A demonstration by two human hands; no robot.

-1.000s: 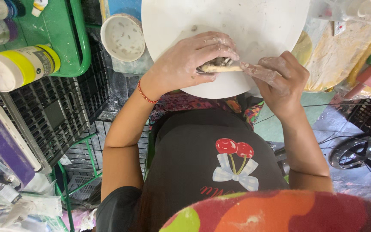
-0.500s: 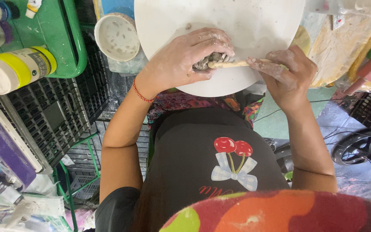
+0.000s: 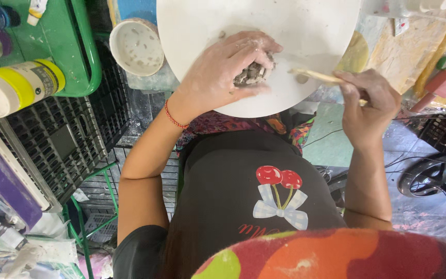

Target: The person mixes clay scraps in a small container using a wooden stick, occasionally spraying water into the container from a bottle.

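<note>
Upper centre of frame: left hand [image 3: 223, 70] cupped closed over a grey clay lump [image 3: 253, 74] on the white disc [image 3: 305, 31], right hand [image 3: 368, 98] pinching a stick [image 3: 316, 76] lying roughly level, tip pointing left, seemingly just short of the lump.

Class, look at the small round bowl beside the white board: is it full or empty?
Nearly empty: the bowl shows its pale bottom, with only specks and smears.

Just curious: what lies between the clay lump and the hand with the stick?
Only bare white board and the stick's tip, in the head view.
</note>
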